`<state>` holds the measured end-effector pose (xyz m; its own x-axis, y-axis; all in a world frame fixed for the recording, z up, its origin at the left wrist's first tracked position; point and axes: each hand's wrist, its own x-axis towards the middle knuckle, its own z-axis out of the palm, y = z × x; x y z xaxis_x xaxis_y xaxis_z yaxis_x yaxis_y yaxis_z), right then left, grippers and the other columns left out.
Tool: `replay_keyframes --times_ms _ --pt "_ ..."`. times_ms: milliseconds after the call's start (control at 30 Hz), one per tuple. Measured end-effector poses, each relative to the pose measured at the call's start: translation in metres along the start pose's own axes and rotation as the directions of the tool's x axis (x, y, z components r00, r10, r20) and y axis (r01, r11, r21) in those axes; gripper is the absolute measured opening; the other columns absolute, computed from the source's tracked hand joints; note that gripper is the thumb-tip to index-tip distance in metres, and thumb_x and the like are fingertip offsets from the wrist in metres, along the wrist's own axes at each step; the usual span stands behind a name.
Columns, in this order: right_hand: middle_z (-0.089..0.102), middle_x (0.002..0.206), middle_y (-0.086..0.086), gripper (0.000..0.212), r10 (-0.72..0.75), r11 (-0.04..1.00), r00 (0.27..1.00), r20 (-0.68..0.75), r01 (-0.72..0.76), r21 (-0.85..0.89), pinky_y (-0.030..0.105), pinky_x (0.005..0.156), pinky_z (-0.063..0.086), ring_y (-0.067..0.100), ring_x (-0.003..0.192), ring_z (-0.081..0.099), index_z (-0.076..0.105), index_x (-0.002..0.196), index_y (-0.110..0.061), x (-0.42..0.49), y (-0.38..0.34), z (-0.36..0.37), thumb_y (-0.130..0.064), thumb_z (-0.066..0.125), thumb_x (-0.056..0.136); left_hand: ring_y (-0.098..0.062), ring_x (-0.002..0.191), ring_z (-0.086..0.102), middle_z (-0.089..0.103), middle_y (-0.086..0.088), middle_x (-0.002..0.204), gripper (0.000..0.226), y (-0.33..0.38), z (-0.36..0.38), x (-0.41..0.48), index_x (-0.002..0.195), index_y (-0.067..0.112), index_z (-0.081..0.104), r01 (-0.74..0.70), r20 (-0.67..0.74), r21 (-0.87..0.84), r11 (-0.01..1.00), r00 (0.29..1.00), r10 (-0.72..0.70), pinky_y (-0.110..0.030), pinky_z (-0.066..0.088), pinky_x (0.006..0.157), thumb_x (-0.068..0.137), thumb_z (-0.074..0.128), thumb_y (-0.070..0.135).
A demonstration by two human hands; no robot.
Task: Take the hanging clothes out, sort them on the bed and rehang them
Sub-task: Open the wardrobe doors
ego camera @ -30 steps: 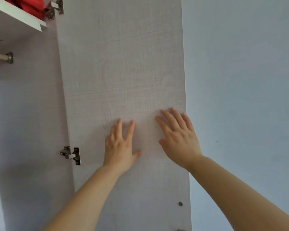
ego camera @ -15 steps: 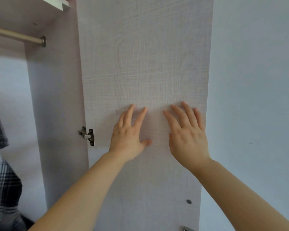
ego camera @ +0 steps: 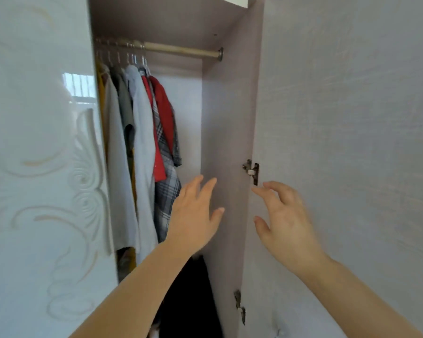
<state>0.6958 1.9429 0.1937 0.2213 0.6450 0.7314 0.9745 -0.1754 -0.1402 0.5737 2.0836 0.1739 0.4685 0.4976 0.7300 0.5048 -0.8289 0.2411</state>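
Several clothes [ego camera: 142, 147] hang on hangers from a metal rail [ego camera: 181, 51] inside the open wardrobe: white and grey shirts, a red top, a grey plaid shirt [ego camera: 167, 196]. My left hand [ego camera: 193, 215] is in the air just right of the plaid shirt, fingers spread and empty. My right hand [ego camera: 286, 220] hovers in front of the open door's inner face [ego camera: 347, 142], fingers loosely bent, holding nothing.
A glossy white closed door [ego camera: 39, 167] with raised scroll ornament and a long handle stands at the left. A hinge [ego camera: 252, 170] sits on the open door's edge, a second one lower down. Something dark lies at the wardrobe bottom [ego camera: 191, 301].
Both hands have come off the inner face of the door, where they lay flat. The view has swung left, bringing the hanging clothes and the closed left door into sight.
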Motion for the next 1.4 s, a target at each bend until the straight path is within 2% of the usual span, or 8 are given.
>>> replay_keyframes --times_ms 100,300,467,600,733,1033,1267,1400 --pt "0.036 0.141 0.002 0.053 -0.029 0.989 0.995 0.098 0.014 0.151 0.032 0.111 0.025 0.019 0.132 0.029 0.042 0.136 -0.019 0.008 -0.030 0.037 -0.019 0.060 0.086 -0.023 0.136 0.024 0.031 -0.008 0.147 0.061 -0.043 -0.032 -0.022 0.142 0.018 0.033 0.101 -0.059 0.102 0.990 0.994 -0.096 -0.035 0.024 0.109 0.088 0.056 0.036" --pt "0.038 0.138 -0.006 0.052 -0.129 0.963 0.983 0.132 0.092 0.255 0.018 0.103 0.022 0.012 0.126 0.034 0.043 0.135 -0.022 0.026 -0.088 0.090 -0.021 0.060 0.086 -0.039 0.125 0.041 0.045 -0.021 0.136 0.056 -0.112 -0.081 -0.049 0.129 0.006 0.050 0.303 -0.316 0.209 0.930 0.921 -0.229 -0.048 0.035 0.101 0.078 0.069 0.020" --pt "0.038 0.134 -0.009 0.049 -0.141 0.925 0.979 0.145 0.078 0.371 0.009 0.095 0.020 0.008 0.120 0.037 0.044 0.133 -0.023 0.047 -0.128 0.123 -0.021 0.061 0.087 -0.026 0.140 0.015 0.017 -0.011 0.153 0.072 -0.164 -0.099 -0.046 0.147 0.015 0.017 0.431 -0.324 0.076 0.899 0.863 -0.387 -0.040 0.022 0.110 0.088 0.056 0.031" --pt "0.041 0.130 -0.010 0.048 -0.148 0.907 0.978 0.144 0.077 0.414 0.010 0.094 0.024 0.006 0.121 0.038 0.046 0.132 -0.024 0.056 -0.144 0.141 -0.021 0.061 0.086 -0.016 0.138 0.014 0.017 -0.006 0.152 0.079 -0.184 -0.098 -0.031 0.148 0.018 0.007 0.369 -0.227 -0.124 0.921 0.893 -0.388 -0.022 0.013 0.104 0.088 0.055 0.037" --pt "0.041 0.129 -0.011 0.048 -0.144 0.901 0.973 0.179 0.054 0.430 0.009 0.093 0.023 0.005 0.120 0.037 0.045 0.132 -0.027 0.063 -0.146 0.150 -0.023 0.061 0.087 -0.014 0.131 0.023 0.024 -0.003 0.144 0.079 -0.187 -0.095 -0.015 0.146 0.022 0.017 0.451 -0.257 -0.276 0.849 0.816 -0.517 -0.018 0.019 0.096 0.082 0.063 0.034" --pt "0.042 0.133 -0.005 0.043 -0.222 0.810 0.952 0.209 0.060 0.583 0.009 0.096 0.023 0.006 0.121 0.037 0.044 0.133 -0.022 0.069 -0.163 0.160 -0.028 0.054 0.092 -0.004 0.124 0.025 0.036 0.004 0.135 0.067 -0.171 -0.107 -0.026 0.137 0.023 0.033 0.472 -0.310 -0.272 0.839 0.782 -0.540 -0.018 0.024 0.091 0.079 0.064 0.032" --pt "0.039 0.136 -0.008 0.043 -0.384 0.643 0.904 0.186 0.117 0.756 0.014 0.098 0.026 0.002 0.122 0.036 0.039 0.136 -0.031 0.056 -0.185 0.151 -0.030 0.048 0.094 -0.012 0.123 0.040 0.039 0.010 0.136 0.073 -0.136 -0.142 -0.066 0.138 0.031 0.033 0.555 -0.317 -0.298 0.777 0.710 -0.629 -0.034 0.039 0.102 0.075 0.063 0.054" --pt "0.035 0.141 -0.011 0.052 -0.493 0.515 0.857 0.149 0.150 0.844 0.026 0.107 0.033 0.004 0.129 0.034 0.029 0.140 -0.040 0.041 -0.205 0.144 -0.028 0.050 0.093 0.001 0.103 0.049 0.044 0.018 0.127 0.090 -0.111 -0.172 -0.093 0.136 0.035 0.035 0.602 -0.320 -0.313 0.735 0.661 -0.678 -0.014 0.041 0.077 0.058 0.051 0.078"
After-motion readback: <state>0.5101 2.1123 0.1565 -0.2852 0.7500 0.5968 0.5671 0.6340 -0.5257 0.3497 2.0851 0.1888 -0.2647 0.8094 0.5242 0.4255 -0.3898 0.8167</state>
